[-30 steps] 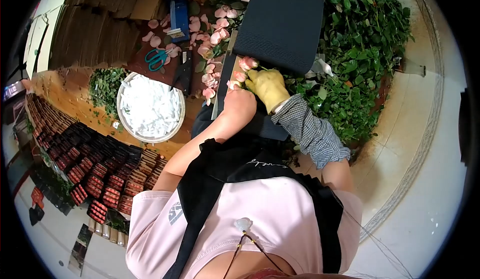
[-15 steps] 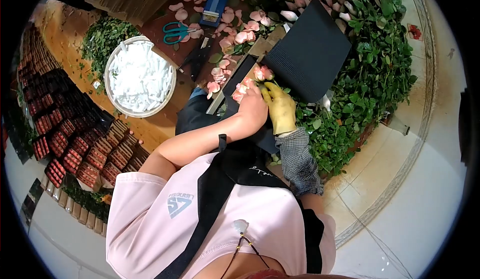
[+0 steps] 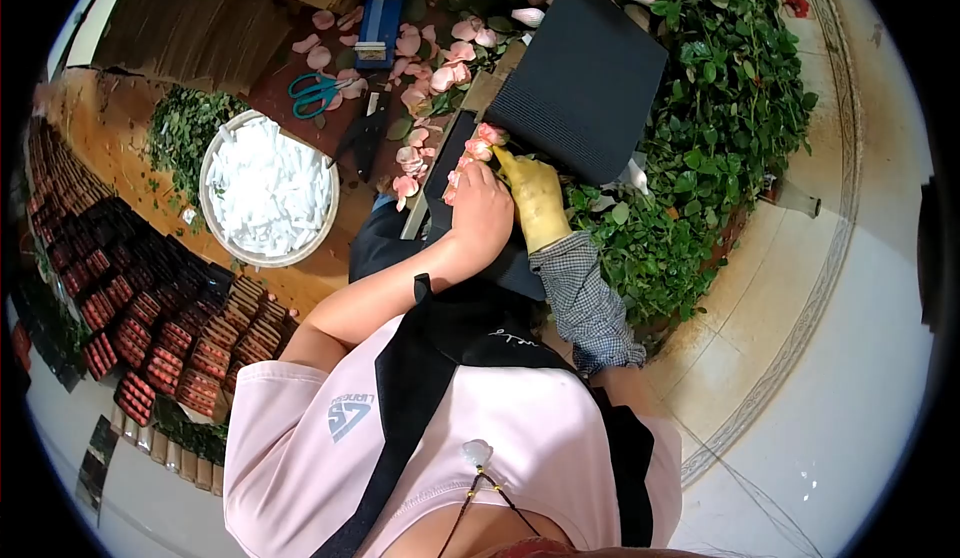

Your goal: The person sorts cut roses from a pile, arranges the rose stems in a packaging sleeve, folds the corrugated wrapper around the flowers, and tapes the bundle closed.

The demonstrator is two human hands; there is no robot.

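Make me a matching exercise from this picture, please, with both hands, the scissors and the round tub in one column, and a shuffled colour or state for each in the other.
Things
1. Left hand
2. Right hand
3. Scissors
4. Round tub

Colours and states
A. Teal-handled
B. Filled with white pieces
C. Bare, by the pink roses
D. In a yellow glove

Pairs: 1-C, 2-D, 3-A, 4-B

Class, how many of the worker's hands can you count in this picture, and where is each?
2. The bare left hand is at the pink blooms; the right hand, in a yellow glove, is just right of it. Some fingers are hidden.
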